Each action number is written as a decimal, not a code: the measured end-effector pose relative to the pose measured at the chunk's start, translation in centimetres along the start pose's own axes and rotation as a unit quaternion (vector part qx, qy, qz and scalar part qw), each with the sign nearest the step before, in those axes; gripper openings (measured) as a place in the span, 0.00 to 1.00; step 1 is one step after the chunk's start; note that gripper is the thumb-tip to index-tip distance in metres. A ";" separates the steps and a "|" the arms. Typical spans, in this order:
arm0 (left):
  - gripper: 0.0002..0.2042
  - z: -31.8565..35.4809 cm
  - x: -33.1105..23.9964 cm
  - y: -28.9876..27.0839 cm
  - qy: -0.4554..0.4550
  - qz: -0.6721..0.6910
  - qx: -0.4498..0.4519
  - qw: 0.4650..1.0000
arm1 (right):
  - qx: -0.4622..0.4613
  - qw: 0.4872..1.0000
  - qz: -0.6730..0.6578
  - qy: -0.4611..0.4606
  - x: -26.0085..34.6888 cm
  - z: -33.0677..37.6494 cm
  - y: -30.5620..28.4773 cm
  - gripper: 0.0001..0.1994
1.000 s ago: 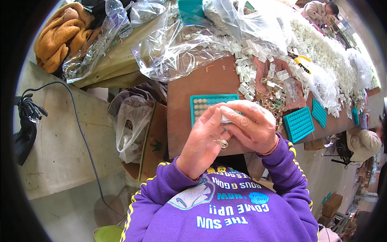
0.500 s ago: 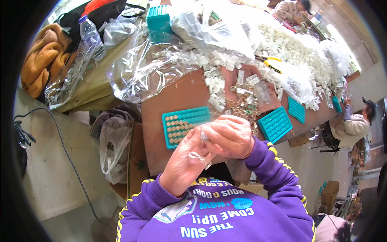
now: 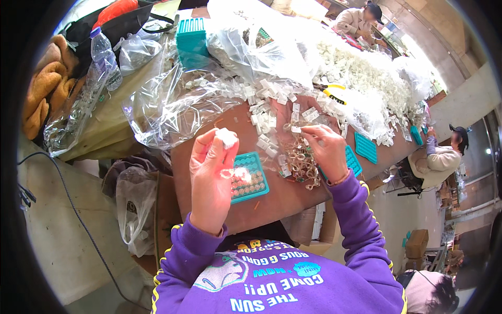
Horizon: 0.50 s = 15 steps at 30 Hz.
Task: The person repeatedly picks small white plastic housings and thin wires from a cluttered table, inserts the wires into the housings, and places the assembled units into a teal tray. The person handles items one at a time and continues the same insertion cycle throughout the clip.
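Note:
My left hand (image 3: 209, 178) is raised over the near side of the table, pinching a small white piece (image 3: 226, 137) between thumb and fingertips. A pale loop (image 3: 226, 173) shows by its lower fingers, blurred by glare. Beneath and beside this hand lies a teal tray (image 3: 264, 183) with rows of round beige pieces, partly hidden. My right hand (image 3: 328, 152) reaches over a tangle of gold-coloured loops (image 3: 303, 167). Its thumb and forefinger close on a small white card (image 3: 296, 129). Loose white cards (image 3: 264, 120) are strewn to the left of it.
Teal trays (image 3: 366, 148) lie to the right, and more are stacked (image 3: 191, 42) at the back. Yellow-handled pliers (image 3: 334, 94) rest against a large white heap (image 3: 361, 78). Clear plastic sheeting (image 3: 162, 115) covers the left. Two people (image 3: 444, 152) sit beyond the table's right and far sides.
My hands were together over the tray and have parted. The left has risen leftward with the white piece; the right has moved away to the white card by the tangled loops.

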<state>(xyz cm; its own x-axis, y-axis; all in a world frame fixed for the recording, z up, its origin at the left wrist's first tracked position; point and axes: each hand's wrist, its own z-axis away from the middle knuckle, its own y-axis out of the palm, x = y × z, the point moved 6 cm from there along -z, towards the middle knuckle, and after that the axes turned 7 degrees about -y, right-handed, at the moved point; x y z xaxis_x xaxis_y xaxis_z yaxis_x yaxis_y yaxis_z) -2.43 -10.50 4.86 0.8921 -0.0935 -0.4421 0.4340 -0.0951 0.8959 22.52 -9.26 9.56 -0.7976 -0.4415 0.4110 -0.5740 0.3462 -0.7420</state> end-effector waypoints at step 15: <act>0.11 -1.4 -1.0 -3.5 0.102 0.001 -0.060 0.993 | 0.150 0.975 0.123 -0.111 -2.7 -4.1 6.4 0.02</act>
<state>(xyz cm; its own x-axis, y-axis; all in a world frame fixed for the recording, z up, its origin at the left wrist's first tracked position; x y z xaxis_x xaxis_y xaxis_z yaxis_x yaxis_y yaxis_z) -4.71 -8.66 2.24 0.8947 0.1094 -0.4330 0.4329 0.0257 0.9011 20.20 -2.49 5.85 -0.8258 -0.5548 0.1014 -0.2642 0.2216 -0.9387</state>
